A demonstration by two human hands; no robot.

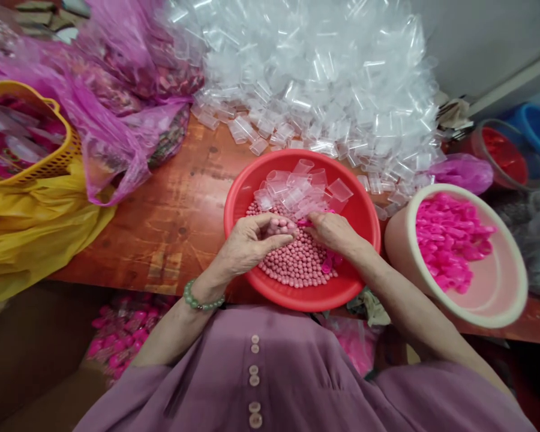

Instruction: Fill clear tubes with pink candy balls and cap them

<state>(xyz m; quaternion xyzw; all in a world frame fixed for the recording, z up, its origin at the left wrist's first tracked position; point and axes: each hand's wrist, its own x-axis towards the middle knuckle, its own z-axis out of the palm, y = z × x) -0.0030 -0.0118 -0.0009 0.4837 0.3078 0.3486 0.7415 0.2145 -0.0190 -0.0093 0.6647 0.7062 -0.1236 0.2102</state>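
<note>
Both hands are over a red basin (369,249) holding many pink beads (292,264) and a heap of clear plastic tubes (292,186). My left hand (247,243), with a green bead bracelet at the wrist, is closed round a clear tube (282,227) with pink beads inside. At the tube's right end, my right hand (335,231) pinches a small bright pink plastic piece (304,222); its exact shape is partly covered by the fingers. More bright pink pieces (327,265) lie on the beads beneath my right wrist.
A huge pile of clear tubes (319,72) covers the back of the wooden table (162,204). To the right stands a cream bucket (398,231) of bright pink plastic pieces. On the left are a yellow basket (49,165), purple bags (121,138) and a yellow bag (36,222).
</note>
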